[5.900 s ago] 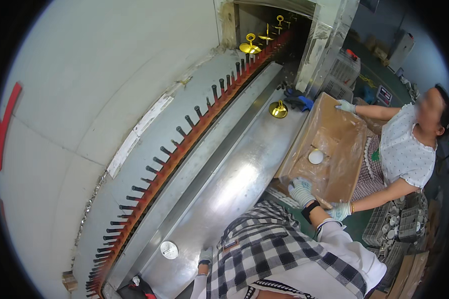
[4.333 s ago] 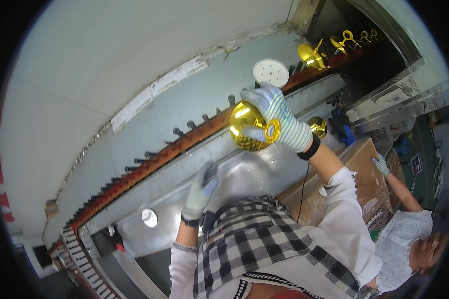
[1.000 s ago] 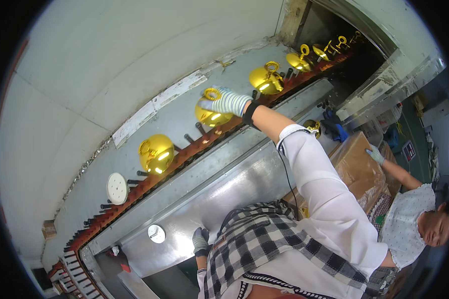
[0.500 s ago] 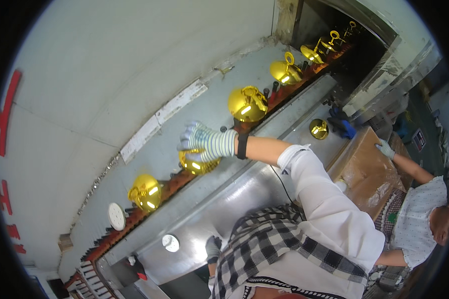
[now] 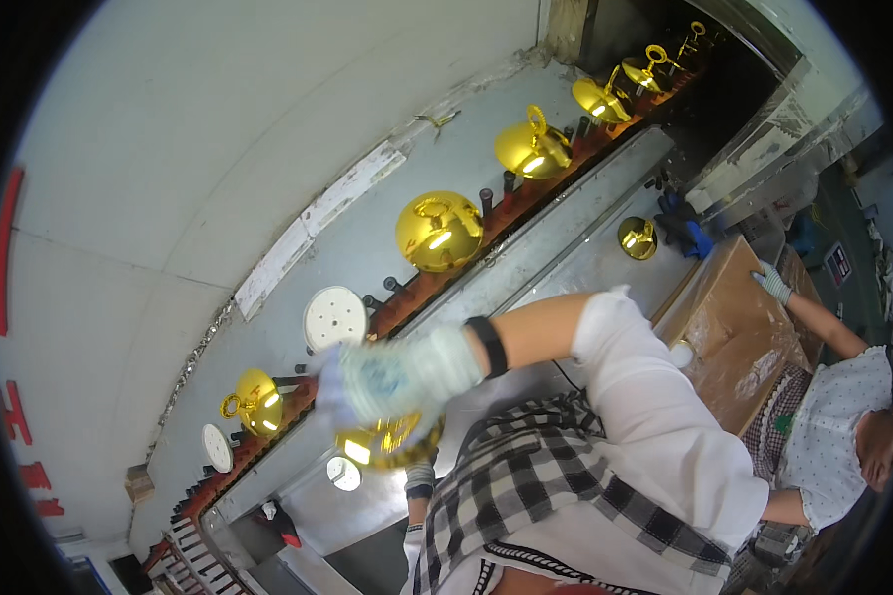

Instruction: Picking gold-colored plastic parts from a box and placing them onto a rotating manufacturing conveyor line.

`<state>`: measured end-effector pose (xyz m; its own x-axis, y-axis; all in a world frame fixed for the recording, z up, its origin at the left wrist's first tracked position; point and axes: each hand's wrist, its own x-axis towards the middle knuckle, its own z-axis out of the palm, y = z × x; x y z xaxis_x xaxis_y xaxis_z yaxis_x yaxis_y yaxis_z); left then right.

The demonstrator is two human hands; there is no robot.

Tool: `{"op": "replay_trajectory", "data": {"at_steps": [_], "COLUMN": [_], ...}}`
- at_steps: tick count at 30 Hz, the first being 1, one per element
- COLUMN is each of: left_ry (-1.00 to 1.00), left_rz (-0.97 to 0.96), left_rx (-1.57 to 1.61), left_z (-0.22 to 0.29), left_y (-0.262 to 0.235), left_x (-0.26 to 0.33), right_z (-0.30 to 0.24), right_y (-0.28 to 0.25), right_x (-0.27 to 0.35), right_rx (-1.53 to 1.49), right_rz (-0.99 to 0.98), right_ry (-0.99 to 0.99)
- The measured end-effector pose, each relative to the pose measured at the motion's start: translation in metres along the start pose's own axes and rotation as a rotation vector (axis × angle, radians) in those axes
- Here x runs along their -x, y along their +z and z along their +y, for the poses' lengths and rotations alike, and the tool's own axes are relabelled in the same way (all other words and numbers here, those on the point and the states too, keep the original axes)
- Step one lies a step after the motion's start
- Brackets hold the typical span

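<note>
My right hand [image 5: 382, 382], in a striped work glove and smeared by motion, is closed on a shiny gold dome [image 5: 392, 441] and holds it off the rack, over the metal counter. At the dome's lower right edge is my left hand [image 5: 420, 480], gloved in grey; its fingers are hidden behind the dome. Above my right hand, a bare white disc with small holes [image 5: 335, 317] stands on the line. A gold dome [image 5: 440, 231] sits farther up the line, and another with a ring [image 5: 252, 403] is to the left.
More gold domes [image 5: 533, 149] run along a brown line [image 5: 437, 288] into a dark opening at upper right. On the metal counter lie a gold round piece [image 5: 637, 238], gloves [image 5: 685, 228] and a white disc [image 5: 343, 473]. At right, a co-worker's gloved hand [image 5: 772, 284] touches a cardboard box [image 5: 734, 327].
My right hand has lifted a gold dome off the line and drawn it down toward my left hand, baring a white disc. The domes on the line have shifted left and down.
</note>
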<state>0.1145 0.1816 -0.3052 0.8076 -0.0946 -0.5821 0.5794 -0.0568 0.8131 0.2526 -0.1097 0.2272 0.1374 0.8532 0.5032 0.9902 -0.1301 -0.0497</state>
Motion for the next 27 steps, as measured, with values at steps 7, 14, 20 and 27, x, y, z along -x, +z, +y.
{"op": "replay_trajectory", "data": {"at_steps": [7, 14, 20, 27], "left_ry": [-0.100, -0.104, -0.012, -0.032], "left_rz": [-0.061, -0.233, -0.278, -0.254], "left_rx": [0.155, 0.122, 0.032, 0.049], "left_z": [0.073, 0.067, 0.096, 0.089], "left_y": [0.043, 0.069, 0.094, 0.097], "left_x": [0.011, -0.015, -0.012, 0.018], "right_z": [-0.075, -0.304, -0.395, -0.362], "right_y": [-0.028, 0.035, 0.081, 0.032], "right_x": [0.228, 0.522, 0.517, 0.496], "right_rx": [-0.048, 0.365, 0.217, 0.471], "right_rz": [0.467, 1.501, 0.411, -0.043], "right_ry": [0.997, 1.936, 2.769, 2.516]}}
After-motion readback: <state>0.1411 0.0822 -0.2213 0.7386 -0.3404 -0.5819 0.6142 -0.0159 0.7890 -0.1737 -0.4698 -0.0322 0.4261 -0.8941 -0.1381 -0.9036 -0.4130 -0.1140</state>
